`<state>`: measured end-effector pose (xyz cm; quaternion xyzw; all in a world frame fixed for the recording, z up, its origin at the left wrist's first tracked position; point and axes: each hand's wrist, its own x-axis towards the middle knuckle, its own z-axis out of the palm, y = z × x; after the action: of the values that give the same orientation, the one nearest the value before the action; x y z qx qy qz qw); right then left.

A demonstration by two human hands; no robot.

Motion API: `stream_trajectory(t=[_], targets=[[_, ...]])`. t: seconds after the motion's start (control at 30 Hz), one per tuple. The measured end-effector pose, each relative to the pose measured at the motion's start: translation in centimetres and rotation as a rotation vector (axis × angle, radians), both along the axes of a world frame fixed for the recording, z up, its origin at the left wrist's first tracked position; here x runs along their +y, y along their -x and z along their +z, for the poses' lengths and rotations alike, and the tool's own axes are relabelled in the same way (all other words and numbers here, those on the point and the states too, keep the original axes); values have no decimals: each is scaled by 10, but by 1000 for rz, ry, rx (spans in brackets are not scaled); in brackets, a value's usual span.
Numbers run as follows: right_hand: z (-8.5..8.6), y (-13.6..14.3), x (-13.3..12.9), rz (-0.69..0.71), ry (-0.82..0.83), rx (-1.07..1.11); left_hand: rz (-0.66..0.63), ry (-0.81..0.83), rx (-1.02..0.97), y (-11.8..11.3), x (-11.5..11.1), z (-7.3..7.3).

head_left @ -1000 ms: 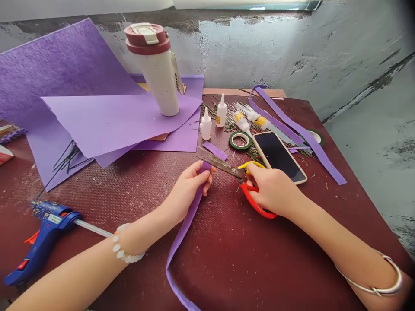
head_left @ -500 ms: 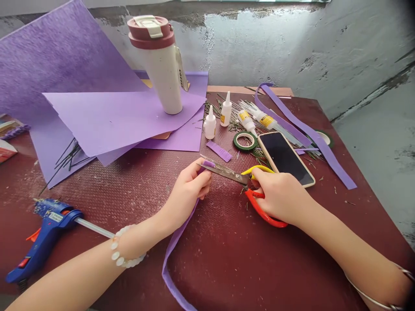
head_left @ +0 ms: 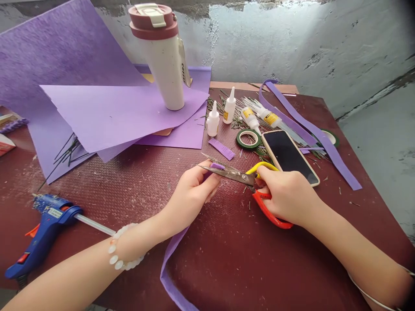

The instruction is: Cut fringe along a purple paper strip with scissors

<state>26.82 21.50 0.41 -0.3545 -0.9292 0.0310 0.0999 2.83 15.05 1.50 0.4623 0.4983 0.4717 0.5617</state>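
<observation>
My left hand (head_left: 191, 194) pinches the end of a long purple paper strip (head_left: 173, 263), which hangs down toward the front of the table. My right hand (head_left: 287, 196) is closed on the handles of scissors (head_left: 233, 173), one yellow and one red. The blades stand slightly apart, with the purple strip's tip between them just above my left fingertips. A short purple piece with fine cuts (head_left: 221, 148) lies on the table behind the blades.
A blue glue gun (head_left: 48, 233) lies at the left. Behind are purple sheets (head_left: 113, 116), a tumbler (head_left: 165, 69), small glue bottles (head_left: 213, 123), green tape (head_left: 248, 139), a phone (head_left: 290, 156) and purple strips (head_left: 317, 131).
The scissors and both hands have shifted slightly right. The strip's tip sits farther along between the blades, toward the pivot. The whole view has moved a little.
</observation>
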Motion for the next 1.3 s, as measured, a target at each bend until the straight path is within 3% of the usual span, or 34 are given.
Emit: stream_trajectory(t=[0.3, 0.87, 0.97, 1.17, 1.3], targets=[[4, 1, 0, 7, 36, -85, -5, 13, -52, 1, 0, -2], [7, 1, -2, 26, 142, -24, 1, 18, -20, 2, -1, 4], [14, 2, -3, 0, 257, 20, -5, 5, -65, 4, -1, 6], [25, -4, -6, -29, 760, 42, -93, 55, -165, 11, 0, 17], [29, -5, -5, -67, 994, 45, -99, 101, -154, 12, 2, 22]])
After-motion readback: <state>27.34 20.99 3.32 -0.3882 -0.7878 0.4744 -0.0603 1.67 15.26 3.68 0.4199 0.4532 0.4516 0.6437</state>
